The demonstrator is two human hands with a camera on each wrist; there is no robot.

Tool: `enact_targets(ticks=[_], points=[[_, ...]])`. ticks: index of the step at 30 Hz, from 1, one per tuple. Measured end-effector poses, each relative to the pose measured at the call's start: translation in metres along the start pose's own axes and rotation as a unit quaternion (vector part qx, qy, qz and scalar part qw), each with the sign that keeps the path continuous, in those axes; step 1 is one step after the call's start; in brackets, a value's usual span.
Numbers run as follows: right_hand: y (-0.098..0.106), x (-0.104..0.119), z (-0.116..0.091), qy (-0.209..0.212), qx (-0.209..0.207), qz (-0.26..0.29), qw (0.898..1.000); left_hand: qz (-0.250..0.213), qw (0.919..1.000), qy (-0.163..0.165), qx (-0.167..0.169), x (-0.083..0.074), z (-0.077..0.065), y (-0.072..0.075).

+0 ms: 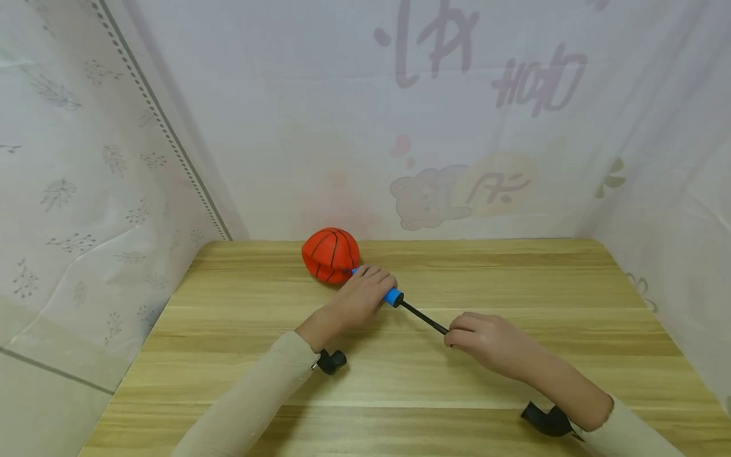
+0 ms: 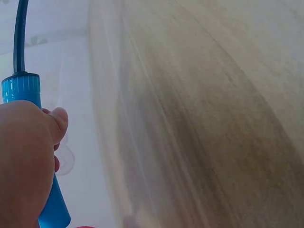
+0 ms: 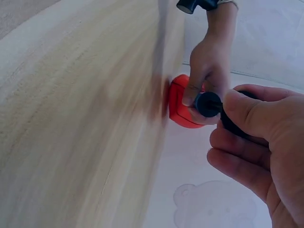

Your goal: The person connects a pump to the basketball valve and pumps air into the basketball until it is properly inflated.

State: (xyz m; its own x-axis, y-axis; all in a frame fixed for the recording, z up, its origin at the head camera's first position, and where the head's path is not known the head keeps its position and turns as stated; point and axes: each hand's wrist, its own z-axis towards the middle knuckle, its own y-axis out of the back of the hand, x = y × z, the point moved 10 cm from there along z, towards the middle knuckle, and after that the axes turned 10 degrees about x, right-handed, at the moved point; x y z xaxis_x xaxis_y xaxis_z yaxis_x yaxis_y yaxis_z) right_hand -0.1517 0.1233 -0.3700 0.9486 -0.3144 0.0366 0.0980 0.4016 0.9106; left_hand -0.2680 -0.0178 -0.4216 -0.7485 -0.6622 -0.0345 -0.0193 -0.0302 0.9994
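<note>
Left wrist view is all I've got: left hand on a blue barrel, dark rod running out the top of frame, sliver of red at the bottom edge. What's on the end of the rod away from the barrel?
Observer: A black handle, gripped by the right hand at the end of the rod.
Operator: And the red? Shape?
Observer: A red ball with black lines. It looks lopsided in the head view, not fully round.
Operator: Where's it sitting?
Observer: On the wooden table, toward its far edge.
</note>
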Motion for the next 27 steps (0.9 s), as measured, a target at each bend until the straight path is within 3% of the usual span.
enact_targets(ticks=[12,19,27], points=[[0.004,-0.001,0.005,-0.003,-0.008,-0.038,0.999,-0.006,0.9997,0.013,0.018,-0.001,0.003,-0.001],[-0.014,-0.014,0.019,-0.020,0.030,-0.029,0.999,0.008,0.9996,0.022,0.014,-0.004,0.003,-0.002],[-0.035,-0.023,0.042,-0.020,0.053,-0.066,0.996,0.024,0.9994,0.022,0.015,-0.008,0.004,-0.004]])
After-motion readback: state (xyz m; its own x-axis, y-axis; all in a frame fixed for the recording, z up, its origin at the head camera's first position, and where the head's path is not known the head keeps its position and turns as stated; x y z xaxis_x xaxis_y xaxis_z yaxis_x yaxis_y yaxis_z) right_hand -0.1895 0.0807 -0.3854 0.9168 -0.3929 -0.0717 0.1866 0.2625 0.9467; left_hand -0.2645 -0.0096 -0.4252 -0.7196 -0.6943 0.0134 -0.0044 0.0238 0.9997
